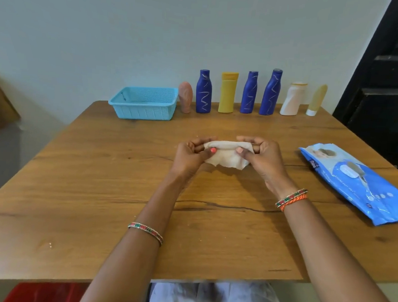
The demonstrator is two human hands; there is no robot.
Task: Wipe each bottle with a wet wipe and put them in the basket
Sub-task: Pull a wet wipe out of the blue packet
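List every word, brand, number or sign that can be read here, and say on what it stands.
"mee" (partly legible, sideways): on the dark tab of the wipes pack.
Other print on the pack: too small and blurred to read.
Dark marking on the basket rim: blurred, unreadable.
Bottles: scribbled lines only, no readable text.

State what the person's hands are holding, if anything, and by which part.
Both hands, left and right, pinch one wet wipe by its upper edge, one near each end.

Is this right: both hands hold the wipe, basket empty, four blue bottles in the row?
Not quite. The head view shows three blue bottles, not four. Both the left hand and right hand hold the wipe, and the basket is empty.
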